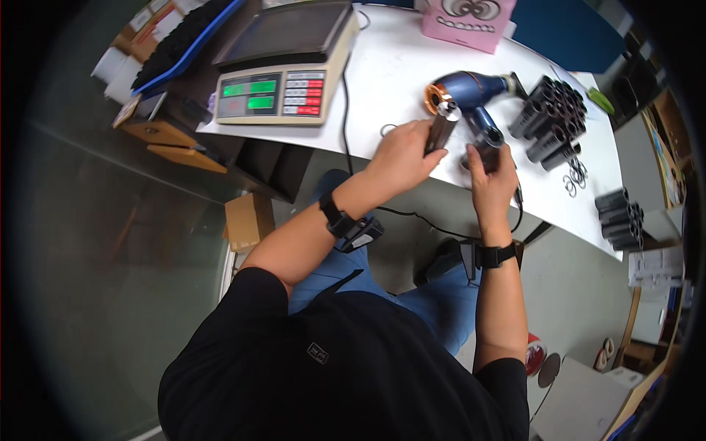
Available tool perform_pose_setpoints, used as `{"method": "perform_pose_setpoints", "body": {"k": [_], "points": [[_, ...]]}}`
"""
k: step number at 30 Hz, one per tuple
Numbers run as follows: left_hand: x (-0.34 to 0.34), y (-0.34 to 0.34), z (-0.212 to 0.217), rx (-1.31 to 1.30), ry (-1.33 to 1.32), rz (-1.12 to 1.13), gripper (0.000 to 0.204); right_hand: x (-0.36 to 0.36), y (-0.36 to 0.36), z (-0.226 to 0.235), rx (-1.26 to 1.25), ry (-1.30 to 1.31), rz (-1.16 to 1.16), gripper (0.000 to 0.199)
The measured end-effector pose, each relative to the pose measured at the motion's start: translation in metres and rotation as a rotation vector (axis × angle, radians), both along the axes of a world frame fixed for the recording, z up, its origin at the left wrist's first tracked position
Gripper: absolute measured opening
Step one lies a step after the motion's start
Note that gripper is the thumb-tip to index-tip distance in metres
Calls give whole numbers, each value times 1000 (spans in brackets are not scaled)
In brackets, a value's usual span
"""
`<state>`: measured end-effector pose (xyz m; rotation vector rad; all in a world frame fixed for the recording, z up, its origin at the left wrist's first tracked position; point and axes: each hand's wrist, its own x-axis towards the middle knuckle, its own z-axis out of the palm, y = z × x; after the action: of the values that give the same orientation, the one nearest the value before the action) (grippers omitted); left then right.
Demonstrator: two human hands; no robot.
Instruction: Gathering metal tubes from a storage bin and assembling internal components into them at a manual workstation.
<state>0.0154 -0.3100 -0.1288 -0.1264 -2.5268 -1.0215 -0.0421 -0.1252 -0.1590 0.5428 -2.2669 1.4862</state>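
The left hand (403,153) grips a dark nozzle (442,125), fingers wrapped around its lower part, so that the nozzle's light open end points up beside the front of a blue hair dryer (471,94). The dryer lies on its side on the white table (397,66), its copper-ringed mouth facing the nozzle, the two just beside each other (whether they touch I cannot tell).

The right hand (494,175) closes around the dryer's dark handle (488,143) near the table edge, fingers curled over it. Both wrists carry black straps with small devices. A black cable (346,110) runs from behind the scale over the table edge and down past the person's knees.

To the right of the dryer stands a cluster of black nozzles (553,117), packed close together, with a few thin rings (573,176) lying just beyond them. Further right, well apart, a second smaller stack of dark tubes (619,217) lies on its side. A single ring (387,130) lies just by the left hand's knuckles.

At the table's left end sits a weighing scale (283,70) with green displays and a steel pan. A pink box (467,22) sits at the far edge.
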Motion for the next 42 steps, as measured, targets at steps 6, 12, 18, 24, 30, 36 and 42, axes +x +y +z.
{"method": "perform_pose_setpoints", "body": {"k": [6,12,18,24,30,36,42], "points": [[0,-6,-2,30,68,-2,32,-1,7,-9,-27,38,35,26],[11,-64,88,245,150,98,36,2,3,-8,-35,25,22,26],[-14,-206,141,-206,157,528,47,4,1,-4,-16,25,-6,25],[-39,-267,123,-312,-42,617,51,3,3,-5,7,27,-16,25],[-39,-275,101,-312,142,643,57,5,2,-5,9,26,-10,25],[34,-173,88,-127,541,606,21,1,4,-13,23,59,-11,25],[71,-59,-2,76,401,74,8,-2,10,-14,12,32,62,22]]}}
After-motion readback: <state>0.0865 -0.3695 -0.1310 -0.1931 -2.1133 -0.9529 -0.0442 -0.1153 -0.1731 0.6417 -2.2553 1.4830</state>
